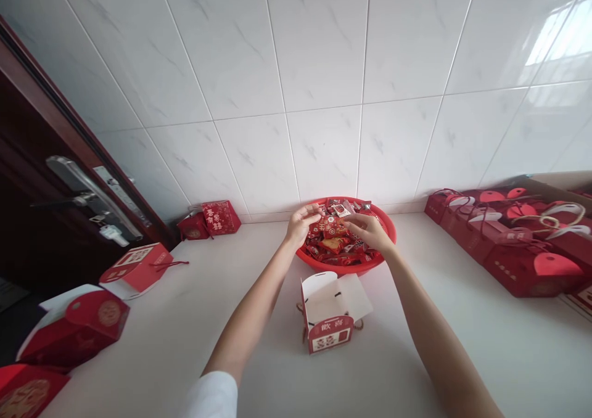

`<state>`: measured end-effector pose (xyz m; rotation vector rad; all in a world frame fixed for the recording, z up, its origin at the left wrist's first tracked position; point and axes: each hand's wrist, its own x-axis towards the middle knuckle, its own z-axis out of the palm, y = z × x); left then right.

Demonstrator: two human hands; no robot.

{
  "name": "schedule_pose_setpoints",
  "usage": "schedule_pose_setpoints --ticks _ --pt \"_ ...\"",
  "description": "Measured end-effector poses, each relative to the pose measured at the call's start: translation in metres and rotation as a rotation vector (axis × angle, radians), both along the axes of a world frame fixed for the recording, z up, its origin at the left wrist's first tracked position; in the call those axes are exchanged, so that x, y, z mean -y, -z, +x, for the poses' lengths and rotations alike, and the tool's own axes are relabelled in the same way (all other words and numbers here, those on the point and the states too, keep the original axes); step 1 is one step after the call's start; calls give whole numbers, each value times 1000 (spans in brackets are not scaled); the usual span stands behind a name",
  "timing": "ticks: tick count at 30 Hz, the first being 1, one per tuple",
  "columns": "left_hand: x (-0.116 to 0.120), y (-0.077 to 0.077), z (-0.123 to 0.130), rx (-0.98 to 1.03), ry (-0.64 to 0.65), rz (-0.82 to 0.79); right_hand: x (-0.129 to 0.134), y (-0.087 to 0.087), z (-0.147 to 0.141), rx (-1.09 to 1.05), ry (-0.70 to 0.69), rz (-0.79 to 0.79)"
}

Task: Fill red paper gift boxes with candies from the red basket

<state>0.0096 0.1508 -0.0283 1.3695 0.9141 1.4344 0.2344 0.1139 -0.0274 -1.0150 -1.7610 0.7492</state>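
A red plastic basket (391,225) by the wall holds many wrapped candies (333,245), mostly in red and gold wrappers. Over its left side is my left hand (303,224), fingers pinched at a red printed candy packet (327,225). My right hand (369,230) reaches in from the right, its thumb and fingertips closed at a wrapped candy beside that packet; the exact grip is partly hidden. Between my forearms stands an open red and white gift box (329,335) with rope handles, its flaps spread and its white inside showing.
Red gift boxes (95,322) line the left edge of the white counter (185,344). Two small red boxes (221,216) stand against the tiled wall. Several closed red boxes with cords (504,239) crowd the right, near a cardboard carton (562,180). A dark door with keys (113,234) is at left.
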Motion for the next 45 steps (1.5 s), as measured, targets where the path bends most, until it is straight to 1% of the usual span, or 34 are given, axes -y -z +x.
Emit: schedule_pose_setpoints --ticks 2,4,5,6,8,10,11,13,15,17,20,24,27,30,36,40,42,43,45 --pt "1 -2 12 -25 48 8 0 -1 0 11 -37 -11" --pt "1 -4 20 -100 89 37 -1 0 0 24 -16 -8" --pt "0 -5 22 -164 89 64 -1 0 0 28 4 -1" --pt "-1 -6 21 -267 57 96 -1 0 0 24 24 5" --pt "-4 -11 15 -544 -65 148 -1 0 1 -1 72 6" --pt "-8 -17 2 -801 -176 156 -2 0 2 -48 123 -11" --pt "-9 -19 -5 -885 -191 143 -2 0 2 -78 145 -19" --pt "-9 -23 -18 -1012 -157 105 -3 1 2 -127 170 -29" --pt "-6 -23 -25 -1141 -101 77 -4 2 3 -151 165 -29" --pt "-2 -21 -25 -1242 -59 66 -6 3 3 -159 149 -33" --pt "2 -15 -17 -1334 -32 54 -7 4 4 -182 129 -62" --pt "2 -9 -11 -1372 -35 23 -6 5 4 -217 128 -97" --pt "0 -7 -12 -1321 -53 16 -6 6 5 -217 138 -103" --pt "0 -6 -14 -1202 -57 21 -8 7 5 -242 127 -124" --pt "0 -5 -20 -852 -62 -4 -11 8 6 -293 124 -148" --pt "0 -4 -23 -700 -92 -2 -9 8 7 -290 145 -107" --pt "1 -8 -26 -687 -109 19 -8 8 7 -273 157 -90" --pt "3 -12 -28 -720 -123 46 -8 8 7 -266 154 -87" --pt "8 -21 -32 -864 -148 112 -8 8 7 -263 147 -80"
